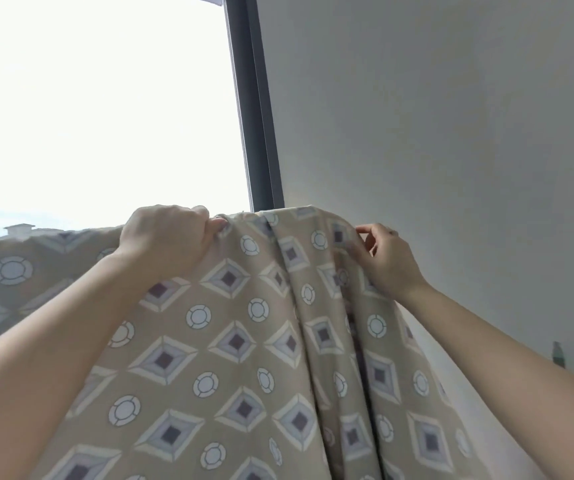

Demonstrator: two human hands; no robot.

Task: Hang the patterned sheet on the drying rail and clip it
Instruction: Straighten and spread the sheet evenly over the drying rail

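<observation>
The patterned sheet (244,341), beige with grey diamonds and white rings, hangs draped over a top line that hides the rail beneath it. My left hand (164,240) is closed in a fist on the sheet's top fold, left of centre. My right hand (386,261) rests against the bunched right end of the top fold, thumb and fingers pinching the cloth. Vertical folds run down the sheet between my two hands. No clip is visible.
A bright window (98,105) fills the upper left, with a dark frame (254,109) running down to the sheet's top. A plain grey wall (452,133) lies to the right. A small dark hook-like object (558,353) sits on the wall at lower right.
</observation>
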